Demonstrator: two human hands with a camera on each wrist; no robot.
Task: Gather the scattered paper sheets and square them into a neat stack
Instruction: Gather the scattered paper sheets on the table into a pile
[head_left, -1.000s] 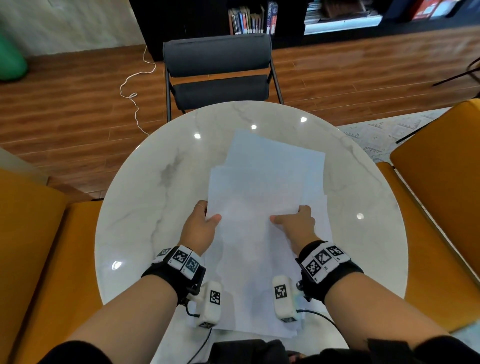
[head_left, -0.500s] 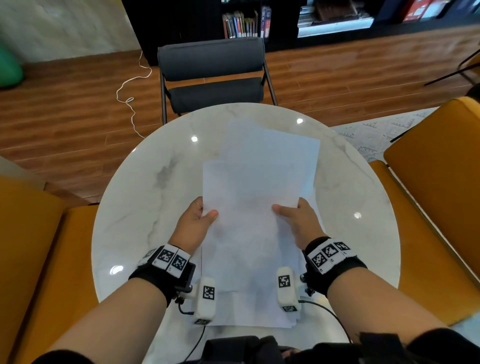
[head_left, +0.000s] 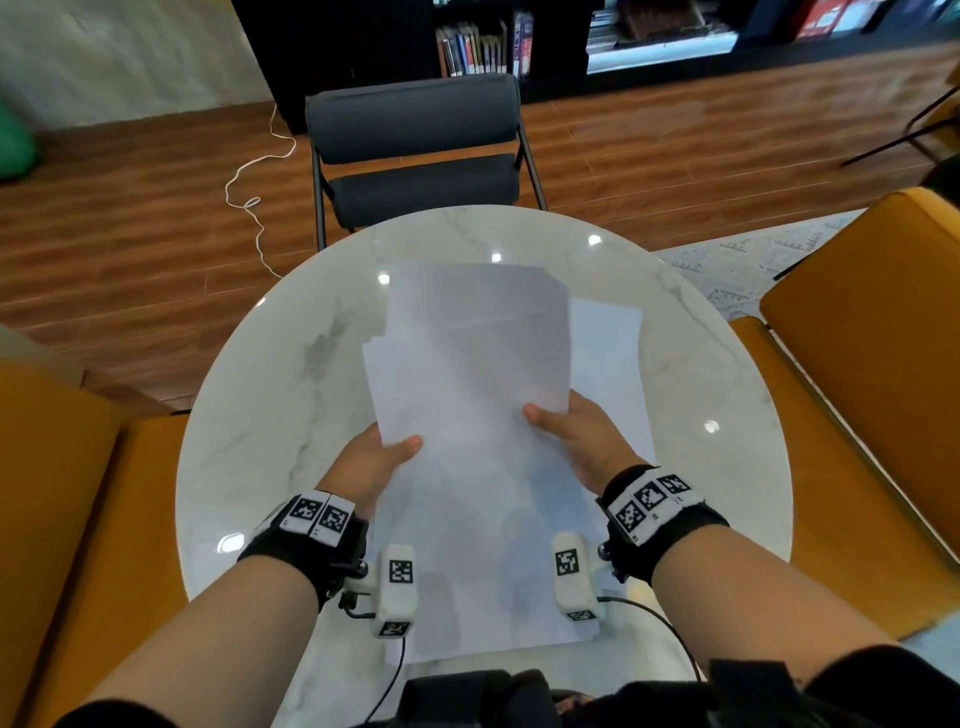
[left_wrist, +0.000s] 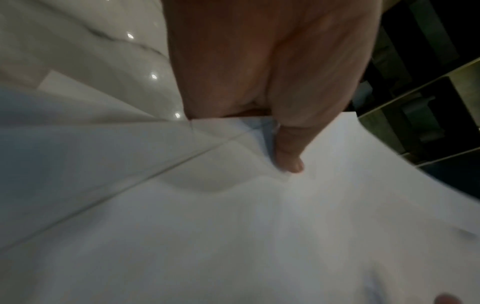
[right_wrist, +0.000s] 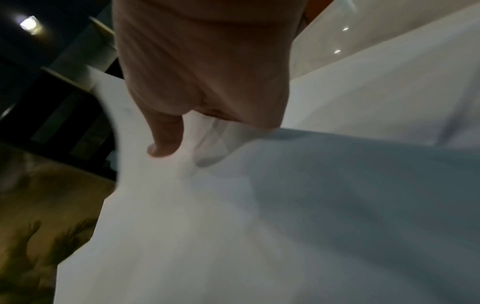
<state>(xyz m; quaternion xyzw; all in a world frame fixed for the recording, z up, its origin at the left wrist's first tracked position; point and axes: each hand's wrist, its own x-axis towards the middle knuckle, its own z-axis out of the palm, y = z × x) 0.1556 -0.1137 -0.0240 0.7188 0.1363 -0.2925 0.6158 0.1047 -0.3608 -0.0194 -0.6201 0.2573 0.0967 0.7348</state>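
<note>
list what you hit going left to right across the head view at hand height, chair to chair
Left orange chair → bare marble table → left hand → held paper sheets → right hand → sheet lying on the table → right orange chair.

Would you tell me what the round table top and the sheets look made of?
Table top: looks like polished marble or marble-look stone, with grey veins and glossy light spots. Sheets: thin, plain white paper, matte; they bend where each hand grips.
</note>
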